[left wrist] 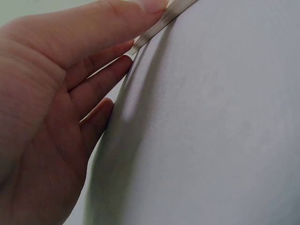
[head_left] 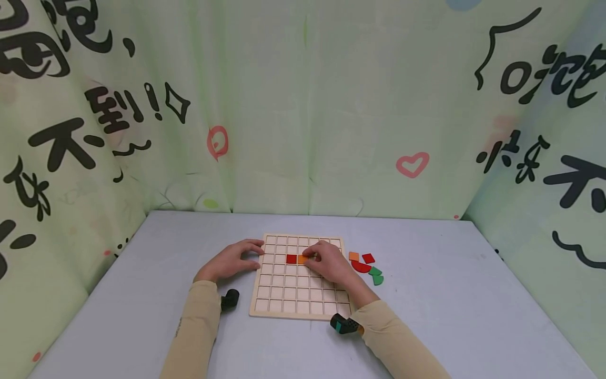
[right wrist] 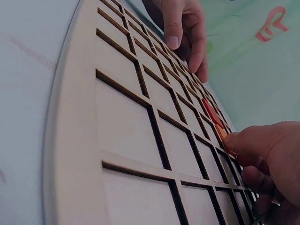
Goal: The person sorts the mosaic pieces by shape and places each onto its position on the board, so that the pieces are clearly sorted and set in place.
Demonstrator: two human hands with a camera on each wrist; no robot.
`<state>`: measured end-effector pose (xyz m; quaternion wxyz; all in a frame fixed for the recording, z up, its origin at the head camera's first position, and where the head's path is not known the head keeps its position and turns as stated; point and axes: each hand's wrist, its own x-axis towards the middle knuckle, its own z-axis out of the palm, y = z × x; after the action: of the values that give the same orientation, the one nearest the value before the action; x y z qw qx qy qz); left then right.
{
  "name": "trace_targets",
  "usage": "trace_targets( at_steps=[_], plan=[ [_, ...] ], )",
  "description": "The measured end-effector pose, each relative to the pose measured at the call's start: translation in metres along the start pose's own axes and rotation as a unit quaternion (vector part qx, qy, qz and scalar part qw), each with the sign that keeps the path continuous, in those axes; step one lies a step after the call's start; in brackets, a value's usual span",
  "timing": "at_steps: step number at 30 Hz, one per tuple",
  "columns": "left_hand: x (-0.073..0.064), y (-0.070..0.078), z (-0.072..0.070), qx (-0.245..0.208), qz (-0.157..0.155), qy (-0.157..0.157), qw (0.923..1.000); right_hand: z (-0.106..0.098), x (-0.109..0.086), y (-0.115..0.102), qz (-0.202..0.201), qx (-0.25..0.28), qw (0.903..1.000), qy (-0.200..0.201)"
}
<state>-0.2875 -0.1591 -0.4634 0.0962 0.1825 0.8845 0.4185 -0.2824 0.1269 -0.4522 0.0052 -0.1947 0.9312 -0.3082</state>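
Note:
A wooden grid board (head_left: 276, 292) lies on the table, divided into square cells. In one cell sits a red square tile (head_left: 291, 259), and directly right of it is an orange square tile (head_left: 301, 259). My right hand (head_left: 329, 263) pinches that orange tile at the board, its thumb and fingertips partly covering it; the right wrist view also shows the orange tile (right wrist: 221, 133) under the thumb. Against the board's left edge rests my left hand (head_left: 233, 259), thumb and fingers spread and touching the rim (left wrist: 157, 29).
Right of the board lie loose pieces: an orange square (head_left: 353, 256), a red square (head_left: 368, 258), a red half-round piece (head_left: 361, 267) and green pieces (head_left: 377, 280). The white table (head_left: 426, 305) is enclosed by a printed green curtain (head_left: 307, 116).

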Motion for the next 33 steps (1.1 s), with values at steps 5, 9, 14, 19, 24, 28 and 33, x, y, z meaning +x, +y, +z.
trace_targets(
  at_steps=[5, 9, 14, 19, 24, 28, 33],
  plan=[
    [0.0, 0.001, 0.001, 0.001, -0.002, 0.0, 1.0, -0.001, 0.0, 0.001, 0.007, 0.01, 0.9999, 0.009],
    [0.0, 0.001, 0.001, 0.0, -0.004, 0.0, 1.0, -0.003, 0.0, 0.003, 0.01, 0.014, 0.9997, 0.018],
    [0.0, 0.001, 0.001, 0.001, -0.005, 0.001, 1.0, -0.006, -0.001, 0.005, 0.012, 0.024, 0.9994, 0.019],
    [0.0, 0.001, 0.001, -0.001, -0.002, 0.001, 1.0, -0.008, -0.003, 0.006, 0.016, 0.043, 0.9986, 0.025],
    [0.0, 0.0, 0.001, -0.003, 0.001, -0.001, 1.0, -0.01, -0.006, 0.01, 0.023, 0.05, 0.9977, 0.039],
    [0.0, 0.0, 0.001, -0.001, 0.001, -0.002, 1.0, -0.015, -0.01, 0.011, 0.035, 0.052, 0.9966, 0.052],
    [-0.001, 0.0, 0.0, -0.001, 0.001, -0.001, 1.0, -0.024, -0.016, 0.017, 0.051, 0.057, 0.9949, 0.065]
  ],
)
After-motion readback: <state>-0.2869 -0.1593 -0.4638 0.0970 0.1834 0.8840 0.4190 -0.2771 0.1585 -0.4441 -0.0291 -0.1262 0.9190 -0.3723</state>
